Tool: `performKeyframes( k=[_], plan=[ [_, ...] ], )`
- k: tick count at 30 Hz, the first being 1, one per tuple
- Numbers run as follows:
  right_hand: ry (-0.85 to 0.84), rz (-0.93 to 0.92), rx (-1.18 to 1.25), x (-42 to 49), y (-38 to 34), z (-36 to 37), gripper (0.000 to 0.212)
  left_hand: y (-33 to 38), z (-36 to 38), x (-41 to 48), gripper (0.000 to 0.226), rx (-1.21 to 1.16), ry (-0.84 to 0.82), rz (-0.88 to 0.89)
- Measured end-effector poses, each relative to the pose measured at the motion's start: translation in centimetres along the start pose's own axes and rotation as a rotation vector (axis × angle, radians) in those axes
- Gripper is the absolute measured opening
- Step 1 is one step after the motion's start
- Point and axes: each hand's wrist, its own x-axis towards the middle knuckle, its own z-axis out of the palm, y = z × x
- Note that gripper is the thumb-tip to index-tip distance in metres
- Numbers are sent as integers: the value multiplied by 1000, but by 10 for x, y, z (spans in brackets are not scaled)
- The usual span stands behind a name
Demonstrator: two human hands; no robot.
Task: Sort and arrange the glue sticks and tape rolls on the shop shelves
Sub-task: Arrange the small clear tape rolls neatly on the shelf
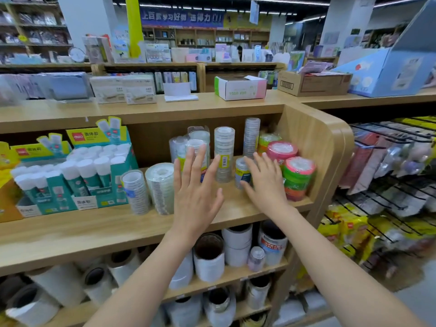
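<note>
Both my hands are raised, fingers straight, in front of the middle wooden shelf point(94, 228). My left hand point(194, 187) hovers before clear tape stacks point(224, 154), holding nothing. My right hand point(264, 182) reaches toward a short clear tape stack point(241, 171), fingertips at or near it. Two more clear tape stacks point(148, 188) lean at the left of my hands. Pink and green tape stacks point(295, 175) stand at the shelf's right end. Teal display boxes of white-capped glue sticks point(94, 173) fill the shelf's left part.
The shelf's curved wooden side panel point(323, 147) closes it on the right. Large tape rolls point(233, 251) sit on the shelves below. Boxes point(240, 87) stand on the top surface. A wire rack of packaged goods point(389, 175) hangs at the right.
</note>
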Motion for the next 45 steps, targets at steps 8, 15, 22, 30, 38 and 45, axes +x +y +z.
performKeyframes(
  k=[8,15,22,30,38,45],
  plan=[
    [130,-144,130,2,17,-6,49,29,13,1,66,6,42,33],
    [194,-200,141,-14,28,-12,61,56,44,23,60,-243,-239,107],
    [107,-239,126,-23,38,-1,71,59,54,28,55,-255,-227,50],
    [179,-265,175,-25,31,0,66,62,44,26,50,-344,-171,-82],
    [223,-248,216,-27,35,-5,62,64,41,28,36,-374,-146,-134],
    [167,-282,211,-23,32,0,65,55,27,1,29,-349,-65,-221]
  ],
)
